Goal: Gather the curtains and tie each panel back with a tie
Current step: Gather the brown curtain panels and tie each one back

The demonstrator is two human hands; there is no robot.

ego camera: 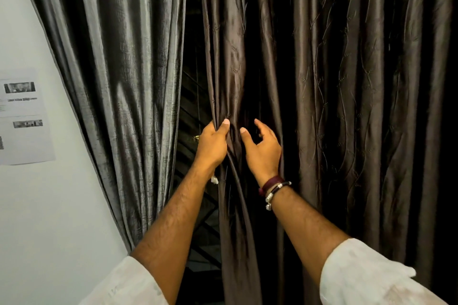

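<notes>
Brown shiny cloth is bunched in the fingers [224, 124] of the left hand [212, 148], which pinch the left edge of the brown curtain [334, 82] in the middle of the frame. The right hand [262, 150] is just beside it, fingers apart and holding nothing. The rest of that curtain hangs straight down and spreads off to the right, so the right hand is nearer to it. A grey curtain [119, 69] hangs at the upper left. No tie shows.
</notes>
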